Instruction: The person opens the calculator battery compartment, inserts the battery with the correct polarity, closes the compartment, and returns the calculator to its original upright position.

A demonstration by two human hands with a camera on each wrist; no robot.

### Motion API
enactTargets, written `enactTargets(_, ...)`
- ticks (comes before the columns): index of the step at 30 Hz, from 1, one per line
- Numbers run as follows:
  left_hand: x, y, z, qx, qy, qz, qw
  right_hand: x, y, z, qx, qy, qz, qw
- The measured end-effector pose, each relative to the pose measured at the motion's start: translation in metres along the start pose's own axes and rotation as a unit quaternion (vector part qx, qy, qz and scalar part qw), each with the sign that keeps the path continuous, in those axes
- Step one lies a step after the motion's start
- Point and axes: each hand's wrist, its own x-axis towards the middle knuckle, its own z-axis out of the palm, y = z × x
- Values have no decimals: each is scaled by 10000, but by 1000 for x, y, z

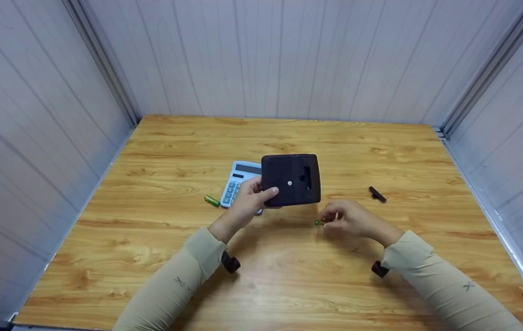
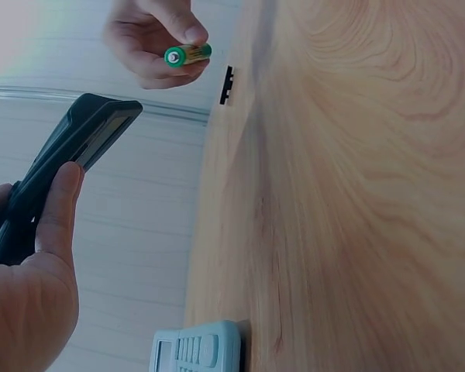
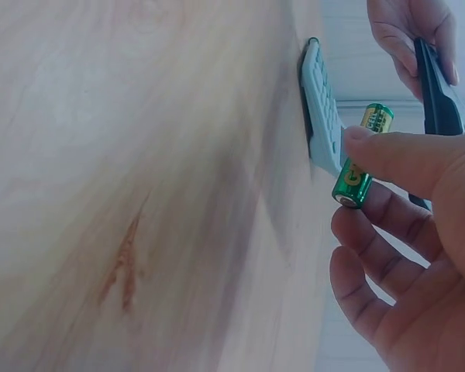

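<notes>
My left hand [image 1: 245, 200] grips a black calculator [image 1: 284, 172] by its edge, thumb on its back, above the table. The back faces the head camera, with an uncovered battery slot at its right side. Just right of and below it, my right hand [image 1: 351, 218] pinches a green AA-type battery [image 3: 363, 159] between thumb and fingers. The battery is apart from the calculator. In the left wrist view, the battery's end [image 2: 174, 56] with the small metal knob points toward that camera.
A light blue calculator [image 1: 231, 192] lies face up behind my left hand, partly hidden. A second green battery [image 1: 212, 201] lies at its left. A small black battery cover [image 1: 377, 194] is on the wooden table [image 1: 174, 142] at the right. Pale panel walls [image 1: 261, 55] stand around the table.
</notes>
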Motion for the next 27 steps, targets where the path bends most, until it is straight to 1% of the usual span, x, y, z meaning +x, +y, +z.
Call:
enactTargets(4, 0, -1, -1, 15, -3, 10, 10000, 0, 1, 0, 37, 44, -103, 9999)
enactTargets(11, 0, -2, -1, 42, 49, -33, 10000, -1, 3, 0, 65, 111, -124, 9998)
enactTargets(16, -1, -1, 0, 49, 64, -107, 9999, -1, 0, 0, 199, 285, -96, 9994)
enactTargets(22, -1, -3, -1, 91, 60, -147, 9998, -1, -3, 1, 406, 581, -266, 9971)
enactTargets(27, 0, -3, -2, 134, 120, -126, 9998, -2, -6, -3, 402, 650, -273, 9967)
